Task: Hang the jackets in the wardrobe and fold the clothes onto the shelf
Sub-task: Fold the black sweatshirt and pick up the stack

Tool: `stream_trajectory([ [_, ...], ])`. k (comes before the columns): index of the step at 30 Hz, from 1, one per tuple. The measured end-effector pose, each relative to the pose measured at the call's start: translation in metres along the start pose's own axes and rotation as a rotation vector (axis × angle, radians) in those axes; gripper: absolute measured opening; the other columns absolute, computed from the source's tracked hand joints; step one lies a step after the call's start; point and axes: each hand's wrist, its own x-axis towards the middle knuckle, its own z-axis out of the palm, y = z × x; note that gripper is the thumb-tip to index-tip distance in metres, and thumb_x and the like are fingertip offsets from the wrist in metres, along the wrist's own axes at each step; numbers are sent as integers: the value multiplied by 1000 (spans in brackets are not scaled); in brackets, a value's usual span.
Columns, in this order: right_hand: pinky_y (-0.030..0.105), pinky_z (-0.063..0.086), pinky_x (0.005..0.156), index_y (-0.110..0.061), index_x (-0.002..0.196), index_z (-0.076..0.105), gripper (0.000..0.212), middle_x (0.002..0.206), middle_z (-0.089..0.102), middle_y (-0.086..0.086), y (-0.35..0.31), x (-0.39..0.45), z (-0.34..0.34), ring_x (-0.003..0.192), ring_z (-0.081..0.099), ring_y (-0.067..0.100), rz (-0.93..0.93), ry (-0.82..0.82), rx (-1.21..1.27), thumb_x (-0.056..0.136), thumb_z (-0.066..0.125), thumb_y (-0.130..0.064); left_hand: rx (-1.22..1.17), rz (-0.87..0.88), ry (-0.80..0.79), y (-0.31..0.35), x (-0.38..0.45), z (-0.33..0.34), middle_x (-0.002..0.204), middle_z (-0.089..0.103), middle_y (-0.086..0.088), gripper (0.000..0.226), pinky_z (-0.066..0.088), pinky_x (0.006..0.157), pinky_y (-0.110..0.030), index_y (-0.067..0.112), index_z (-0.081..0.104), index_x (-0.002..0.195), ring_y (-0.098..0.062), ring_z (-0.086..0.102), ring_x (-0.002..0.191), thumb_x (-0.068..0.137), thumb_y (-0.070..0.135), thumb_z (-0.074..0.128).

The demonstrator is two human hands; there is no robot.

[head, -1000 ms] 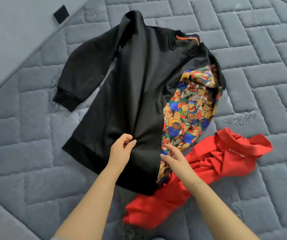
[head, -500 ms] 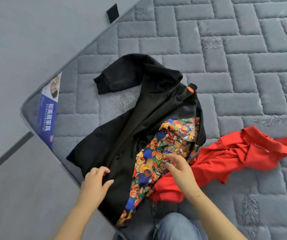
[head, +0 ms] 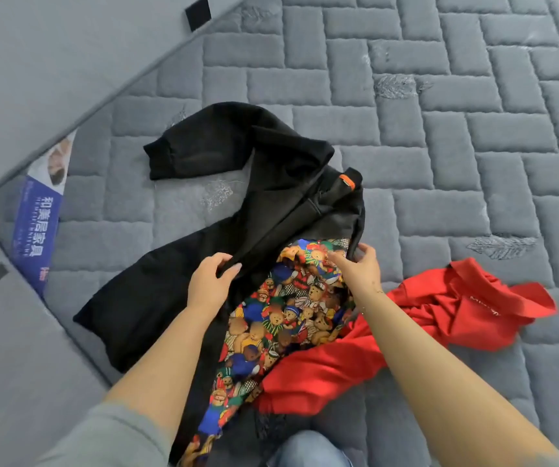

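Note:
A black jacket [head: 281, 193] lies spread on the grey quilted mattress [head: 439, 129], one sleeve flung out to the upper left. Its front is turned back, showing a teddy-bear print lining [head: 281, 318]. My left hand [head: 212, 284] pinches the black front edge near the middle of the jacket. At the top of the bear lining, my right hand [head: 359, 267] grips the fabric with curled fingers. A red garment [head: 423, 321] lies crumpled to the right, partly under the jacket's lining and my right forearm.
The mattress corner carries a blue label [head: 33, 234] at the left, with grey floor [head: 18, 365] beyond the edge. A black tab [head: 198, 12] sits on the mattress edge at the top. My jeans-clad knee [head: 308, 449] shows at the bottom.
Both hands have moved up the jacket, the left from the hem to the front edge, the right to the top of the lining. The view has shifted and the jacket lies more bunched.

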Motion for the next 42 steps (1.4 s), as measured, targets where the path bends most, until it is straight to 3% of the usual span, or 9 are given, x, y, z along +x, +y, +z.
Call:
stream_trajectory([
  [6,25,52,66,-9,92,65,10,79,68,-1,12,-50,24,70,63,8,-116,57,168,85,58,-7,-44,-23,-95,-42,-42,-6,92,62,12,10,39,67,-23,29,61,103,-12,57,91,94,35,60],
  [12,29,49,59,-23,65,63,13,65,63,-3,38,-171,33,63,58,12,-108,-28,468,71,62,-11,-247,-122,-254,-90,-127,-17,85,57,19,20,36,64,-9,46,52,82,6,52,79,95,34,61],
  [17,34,57,82,-22,94,74,17,95,75,2,52,-265,38,93,70,17,-112,-1,572,84,74,-35,-293,-138,-398,-115,-186,-51,94,58,22,6,38,67,-8,40,59,90,7,53,87,95,39,59],
  [20,39,55,92,-28,109,72,26,112,73,3,48,-301,28,110,67,23,-136,-14,693,84,71,-35,-255,-100,-502,-107,-189,-73,83,60,11,26,42,73,-18,25,61,82,-8,57,84,98,43,51],
  [25,52,45,103,-22,115,69,39,117,71,7,63,-339,8,114,64,29,-102,89,776,80,74,-40,-72,300,-272,-49,-171,-71,123,52,5,29,39,106,-33,21,57,127,-13,49,120,99,24,54],
  [29,42,59,81,-13,103,75,38,105,73,16,84,-354,-1,100,70,33,-16,212,958,74,75,-37,0,670,-261,15,-158,-46,130,50,8,32,32,108,-28,22,56,129,-9,42,124,97,24,56],
  [31,34,59,73,-14,107,75,38,110,72,16,97,-356,-7,103,69,33,13,206,1075,75,74,-35,19,786,-385,44,-152,-25,133,51,10,33,30,109,-26,25,57,128,-8,41,127,96,24,59],
  [36,40,57,79,-17,115,72,41,122,67,15,141,-359,-30,110,66,34,134,102,1415,82,66,-41,91,639,-949,78,-170,41,128,57,17,33,41,105,-28,39,57,124,-5,49,126,92,30,64],
  [42,38,57,81,-13,116,71,48,122,67,15,202,-374,-81,111,66,31,36,69,1582,75,76,-38,343,1147,-562,83,-214,110,132,38,12,97,26,107,-42,37,37,140,-17,34,126,55,72,69],
])
